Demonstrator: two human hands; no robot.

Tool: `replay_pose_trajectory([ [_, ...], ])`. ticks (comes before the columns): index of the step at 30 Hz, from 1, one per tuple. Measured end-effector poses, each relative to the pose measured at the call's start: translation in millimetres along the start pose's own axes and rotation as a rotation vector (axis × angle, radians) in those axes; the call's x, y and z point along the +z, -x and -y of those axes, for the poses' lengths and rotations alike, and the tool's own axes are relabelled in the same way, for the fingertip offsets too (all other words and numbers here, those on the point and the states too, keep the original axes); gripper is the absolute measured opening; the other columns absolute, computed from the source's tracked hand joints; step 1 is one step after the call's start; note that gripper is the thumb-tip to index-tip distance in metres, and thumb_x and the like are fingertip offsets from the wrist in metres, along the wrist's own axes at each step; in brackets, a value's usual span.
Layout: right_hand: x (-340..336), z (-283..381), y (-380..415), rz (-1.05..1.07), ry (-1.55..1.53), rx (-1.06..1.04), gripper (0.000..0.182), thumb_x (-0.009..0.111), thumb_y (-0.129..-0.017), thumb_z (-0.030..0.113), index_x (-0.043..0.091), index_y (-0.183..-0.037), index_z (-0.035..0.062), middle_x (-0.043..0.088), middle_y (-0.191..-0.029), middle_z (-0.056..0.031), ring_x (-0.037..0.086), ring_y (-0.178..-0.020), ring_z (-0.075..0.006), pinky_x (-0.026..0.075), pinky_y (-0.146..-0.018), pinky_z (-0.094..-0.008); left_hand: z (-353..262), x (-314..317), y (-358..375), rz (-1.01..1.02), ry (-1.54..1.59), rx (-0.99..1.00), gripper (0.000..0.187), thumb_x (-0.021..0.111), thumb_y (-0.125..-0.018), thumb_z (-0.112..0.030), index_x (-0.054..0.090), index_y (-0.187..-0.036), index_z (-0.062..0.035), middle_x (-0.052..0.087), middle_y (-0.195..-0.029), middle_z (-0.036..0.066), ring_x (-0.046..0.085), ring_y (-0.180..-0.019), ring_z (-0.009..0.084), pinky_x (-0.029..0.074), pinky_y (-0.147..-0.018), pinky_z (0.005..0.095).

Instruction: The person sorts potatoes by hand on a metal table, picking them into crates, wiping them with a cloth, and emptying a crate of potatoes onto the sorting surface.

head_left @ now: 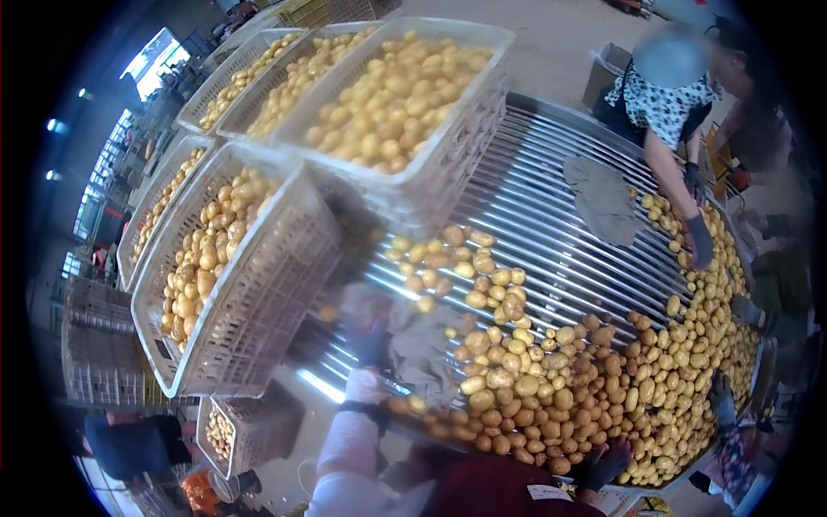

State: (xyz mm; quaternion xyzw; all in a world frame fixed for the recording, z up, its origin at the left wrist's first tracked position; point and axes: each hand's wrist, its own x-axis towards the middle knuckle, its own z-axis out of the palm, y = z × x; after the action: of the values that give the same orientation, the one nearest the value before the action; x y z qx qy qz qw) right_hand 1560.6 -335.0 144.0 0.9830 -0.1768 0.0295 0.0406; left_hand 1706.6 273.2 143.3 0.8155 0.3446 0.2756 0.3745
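Note:
My left hand (369, 340), gloved and smeared by motion, reaches over the metal roller table (551, 177) beside a crumpled grey cloth (422, 349). Whether it grips anything is unclear. At the bottom edge of the potato pile (534, 388), my right hand (607, 464) wears a dark glove, its fingers apart and near the potatoes, with nothing seen in it. Loose potatoes also lie on the rollers just right of the cloth.
Stacked white crates (457, 168) full of potatoes stand at the upper left, with a tilted-looking crate (267, 284) nearer. Another grey cloth (603, 198) lies on the rollers. Across the table, a person (663, 103) reaches into the potatoes; other people's gloved hands are at the right.

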Motion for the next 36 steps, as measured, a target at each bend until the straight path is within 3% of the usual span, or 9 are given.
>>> replay_pose_trajectory([
  [8, -14.3, 16.5, -1.1, 0.067, 0.015, 0.072, 0.055, 0.042, -0.103, 0.039, 0.041, -0.148, 0.0087, 0.041, -0.149, -0.0197, 0.034, -0.139, -0.0414, 0.025, -0.115, -0.0529, -77.3, 168.6, 81.9, 0.745, 0.456, -0.072, 0.049, 0.076, -0.085, -0.048, 0.060, -0.089, -0.0016, 0.056, -0.074, 0.005, 0.051, -0.068, 0.0192, 0.046, -0.064, 0.0393],
  [11, -9.1, 11.4, 0.8, 0.051, -0.020, 0.063, 0.054, 0.042, -0.103, 0.039, 0.042, -0.148, 0.0092, 0.042, -0.148, -0.0195, 0.035, -0.138, -0.0417, 0.026, -0.115, -0.0530, -160.1, 171.1, 113.9, 1.092, 0.464, 0.082, 0.047, 0.074, -0.089, -0.041, 0.062, -0.109, -0.0007, 0.065, -0.098, 0.009, 0.059, -0.089, 0.0152, 0.049, -0.077, 0.0353],
  [14, -9.2, 4.9, 1.2, 0.015, -0.079, 0.008, 0.055, 0.044, -0.102, 0.039, 0.041, -0.147, 0.0061, 0.043, -0.146, -0.0197, 0.036, -0.135, -0.0424, 0.027, -0.114, -0.0531, -198.4, 148.1, 126.6, 1.230, 0.912, -0.202, 0.050, 0.070, -0.092, -0.033, 0.058, -0.129, -0.0009, 0.063, -0.124, 0.012, 0.056, -0.112, 0.0156, 0.047, -0.094, 0.0318],
  [16, 6.5, -6.3, -2.9, -0.252, -0.025, -0.264, 0.071, 0.053, -0.097, 0.047, 0.024, -0.155, 0.0186, 0.051, -0.140, -0.0190, 0.052, -0.120, -0.0389, 0.040, -0.094, -0.0560, -242.5, 80.9, 72.4, 1.333, 1.190, -0.129, 0.053, 0.065, -0.095, -0.022, 0.048, -0.140, -0.0002, 0.051, -0.139, 0.014, 0.051, -0.126, 0.0243, 0.041, -0.106, 0.0367],
  [18, 4.9, -0.9, -1.5, -0.367, 0.019, -0.343, 0.078, 0.054, -0.095, 0.037, 0.011, -0.159, 0.0269, 0.057, -0.133, -0.0179, 0.059, -0.111, -0.0377, 0.047, -0.083, -0.0550, -240.2, 35.8, 30.5, 1.175, 1.270, -0.103, 0.051, 0.066, -0.093, -0.024, 0.050, -0.135, -0.0001, 0.052, -0.132, 0.013, 0.051, -0.119, 0.0241, 0.041, -0.101, 0.0373],
  [22, 5.4, 9.0, -0.5, -0.398, 0.095, -0.210, 0.057, 0.049, -0.099, 0.032, 0.033, -0.152, 0.0182, 0.057, -0.132, -0.0163, 0.059, -0.110, -0.0379, 0.047, -0.084, -0.0543, -155.0, 9.1, -43.4, 0.297, 0.971, -0.230, 0.049, 0.069, -0.090, -0.030, 0.053, -0.125, 0.0000, 0.053, -0.117, 0.012, 0.052, -0.106, 0.0238, 0.042, -0.091, 0.0386],
  [25, -24.0, 36.4, -1.9, -0.288, -0.003, 0.048, 0.055, 0.050, -0.097, 0.039, 0.045, -0.146, 0.0131, 0.052, -0.139, -0.0166, 0.051, -0.122, -0.0404, 0.041, -0.092, -0.0598, -66.9, 28.4, -87.2, -0.022, 0.592, -0.228, 0.048, 0.071, -0.088, -0.035, 0.055, -0.117, 0.0002, 0.054, -0.105, 0.011, 0.052, -0.096, 0.0235, 0.042, -0.084, 0.0395],
  [30, -7.1, 13.3, 0.8, -0.129, 0.018, 0.003, 0.056, 0.048, -0.099, 0.038, 0.043, -0.146, 0.0085, 0.048, -0.142, -0.0181, 0.043, -0.129, -0.0418, 0.035, -0.102, -0.0570, 23.0, 92.5, -74.5, 0.025, 0.092, -0.193, 0.049, 0.074, -0.084, -0.042, 0.059, -0.104, 0.0004, 0.055, -0.087, 0.009, 0.053, -0.080, 0.0231, 0.043, -0.072, 0.0411],
  [36, -3.6, 9.2, 5.1, -0.017, 0.015, 0.048, 0.057, 0.046, -0.100, 0.038, 0.041, -0.145, 0.0030, 0.042, -0.146, -0.0200, 0.035, -0.136, -0.0435, 0.027, -0.113, -0.0536, 21.8, 192.4, 5.3, 0.509, 0.190, -0.352, 0.054, 0.078, -0.079, -0.051, 0.064, -0.089, 0.0006, 0.056, -0.064, 0.007, 0.054, -0.060, 0.0226, 0.044, -0.057, 0.0430],
])
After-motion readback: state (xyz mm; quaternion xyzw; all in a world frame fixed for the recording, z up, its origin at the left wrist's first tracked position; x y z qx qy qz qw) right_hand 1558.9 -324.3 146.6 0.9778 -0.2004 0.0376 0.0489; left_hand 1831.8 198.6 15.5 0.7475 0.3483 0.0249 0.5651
